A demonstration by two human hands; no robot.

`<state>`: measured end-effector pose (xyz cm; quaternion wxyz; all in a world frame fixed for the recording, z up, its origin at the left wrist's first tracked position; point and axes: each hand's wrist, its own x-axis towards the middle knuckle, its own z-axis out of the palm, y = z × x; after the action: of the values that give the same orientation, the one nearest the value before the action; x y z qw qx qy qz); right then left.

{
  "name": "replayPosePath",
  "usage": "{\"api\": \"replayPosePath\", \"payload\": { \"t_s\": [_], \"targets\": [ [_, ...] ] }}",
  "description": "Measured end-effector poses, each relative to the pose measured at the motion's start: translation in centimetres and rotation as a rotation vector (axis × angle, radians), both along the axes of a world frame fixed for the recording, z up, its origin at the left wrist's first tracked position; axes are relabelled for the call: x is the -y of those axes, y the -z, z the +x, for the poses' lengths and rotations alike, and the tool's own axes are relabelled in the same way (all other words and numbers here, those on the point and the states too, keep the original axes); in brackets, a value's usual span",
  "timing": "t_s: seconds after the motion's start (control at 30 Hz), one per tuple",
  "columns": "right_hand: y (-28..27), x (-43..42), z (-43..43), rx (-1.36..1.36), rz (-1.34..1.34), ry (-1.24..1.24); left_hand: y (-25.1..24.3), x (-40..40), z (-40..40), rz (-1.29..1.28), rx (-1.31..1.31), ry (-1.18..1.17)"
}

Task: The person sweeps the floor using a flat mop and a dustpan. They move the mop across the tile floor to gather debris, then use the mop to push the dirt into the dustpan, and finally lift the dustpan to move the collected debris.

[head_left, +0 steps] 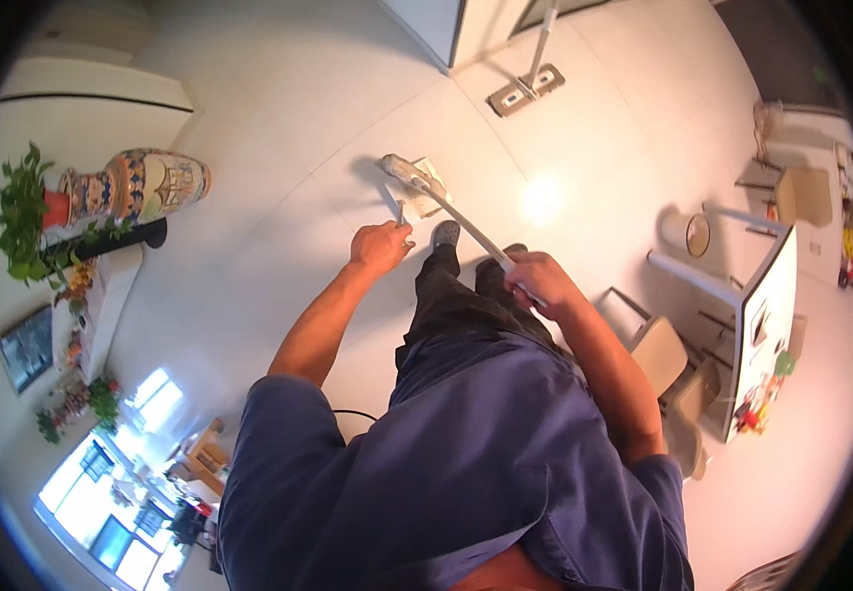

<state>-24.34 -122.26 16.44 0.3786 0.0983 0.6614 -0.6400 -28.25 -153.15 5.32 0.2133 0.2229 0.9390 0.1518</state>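
Note:
My right hand [545, 282] grips the light handle of a broom [471, 227]. The handle slants forward and left down to the broom's brush head [401, 170]. That head lies over a pale dustpan [434, 177] just ahead of my feet and hides part of it. Whether the bristles touch the pan I cannot tell. My left hand [384, 247] is closed around the short upright handle of the dustpan, left of my shoe [446, 233].
A flat mop [526, 90] stands ahead by a wall corner. At left are a large painted vase [164, 183] and a potted plant [22, 214]. To the right stand a white table [762, 318], chairs [659, 356] and a waste bin [685, 233].

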Motion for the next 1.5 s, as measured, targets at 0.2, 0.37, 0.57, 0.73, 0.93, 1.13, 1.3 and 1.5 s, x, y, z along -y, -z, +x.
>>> {"api": "replayPosePath", "payload": {
  "t_s": [0.2, 0.37, 0.57, 0.73, 0.93, 1.13, 1.3, 1.5],
  "targets": [
    [-5.9, -0.3, 0.1, 0.254, 0.125, 0.119, -1.4, 0.9, 1.1, 0.017, -0.094, -0.232],
    [-3.2, 0.0, 0.0, 0.034, 0.201, -0.037, -3.2, 0.2, 3.1, 0.031, -0.093, -0.306],
    [-3.2, 0.4, -0.2, 0.071, 0.254, -0.075, -3.2, -1.3, 3.9, 0.135, -0.247, -0.291],
    [-12.2, -1.9, -2.0, 0.246, 0.268, -0.026, -0.9, -0.4, 4.6, 0.156, -0.380, -0.287],
    [-15.7, -5.9, 0.4, 0.287, 0.229, 0.161, -0.9, 1.0, 4.6, 0.176, -0.433, -0.292],
    [-12.8, -3.5, -0.6, 0.207, 0.307, 0.166, -2.6, 0.4, 4.7, 0.179, -0.424, -0.262],
    [-7.0, -0.4, -0.8, 0.178, 0.213, 0.075, -2.9, -0.8, 4.0, 0.211, -0.427, -0.236],
    [-14.4, -4.9, -0.1, 0.348, 0.097, 0.161, -0.5, -1.4, 3.2, 0.181, -0.463, -0.281]
  ]
}}
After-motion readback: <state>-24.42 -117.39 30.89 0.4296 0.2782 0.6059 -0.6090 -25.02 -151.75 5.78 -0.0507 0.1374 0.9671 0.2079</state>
